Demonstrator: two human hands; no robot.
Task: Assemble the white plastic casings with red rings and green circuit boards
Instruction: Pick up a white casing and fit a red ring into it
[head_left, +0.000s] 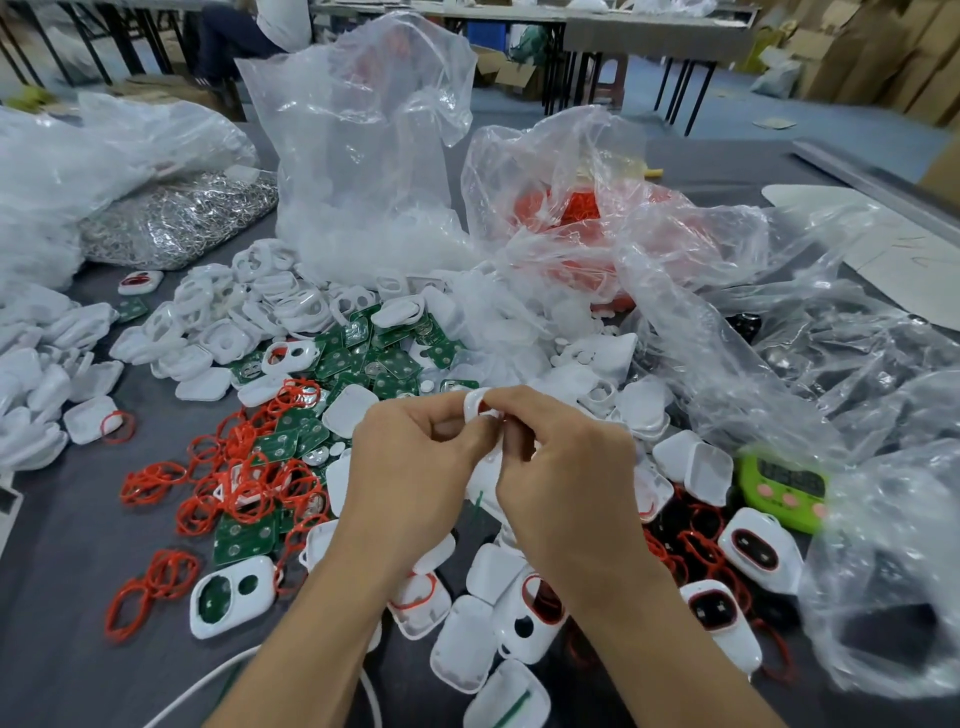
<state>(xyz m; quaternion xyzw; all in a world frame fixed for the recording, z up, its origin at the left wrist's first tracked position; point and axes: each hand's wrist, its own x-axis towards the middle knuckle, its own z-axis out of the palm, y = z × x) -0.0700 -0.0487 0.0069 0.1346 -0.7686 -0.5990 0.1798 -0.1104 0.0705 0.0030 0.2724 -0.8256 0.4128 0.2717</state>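
Pinching white casing (482, 409), left hand (410, 470) and right hand (569, 467) overlap loose casings (465, 642).

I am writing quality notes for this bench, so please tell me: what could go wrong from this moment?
1. The left hand and right hand pinch one casing over the heap. If it slips, it may be lost among look-alike casings.
2. The tangled rings may snag, so two could come up together.
3. The loose bag lies over parts at the right and may hide finished ones.
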